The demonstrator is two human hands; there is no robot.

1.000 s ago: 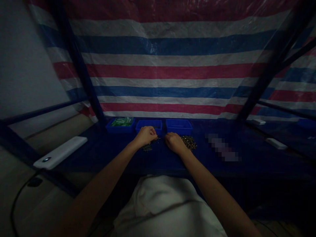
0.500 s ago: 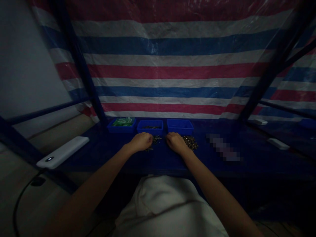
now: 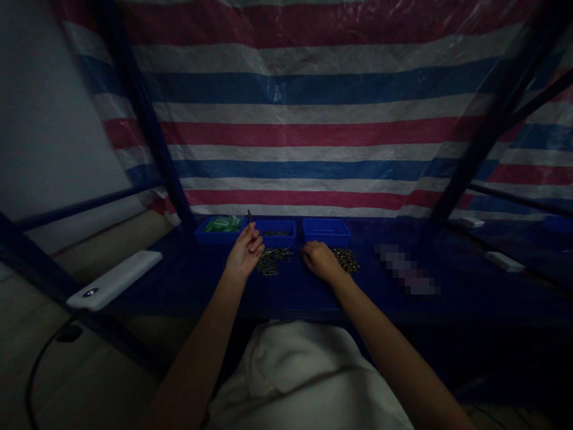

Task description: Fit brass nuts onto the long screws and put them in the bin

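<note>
My left hand point(image 3: 244, 251) is raised above the table, its thumb and fingers pinching a thin metal screw point(image 3: 249, 216) that points up, with a thicker dark end on top. Just right of that hand lies a loose pile of long thin screws point(image 3: 271, 261) on the blue table. My right hand point(image 3: 319, 258) rests on the tabletop with its fingers curled down; whether anything is under or in them is hidden. Beside it, partly behind its wrist, sits a heap of small brass-coloured metal pieces point(image 3: 347, 260).
Along the back stand three blue trays: one with green packets point(image 3: 224, 224), a middle tray point(image 3: 282, 242) with some thin metal pieces, and a right tray point(image 3: 326, 239). A white device point(image 3: 120, 278) lies at left. A blurred-out object point(image 3: 405, 269) lies at right. Blue posts flank the striped sheet.
My left hand has lifted from the screw pile and turned upward, now with a screw held up in its fingertips. My right hand has stayed almost still.
</note>
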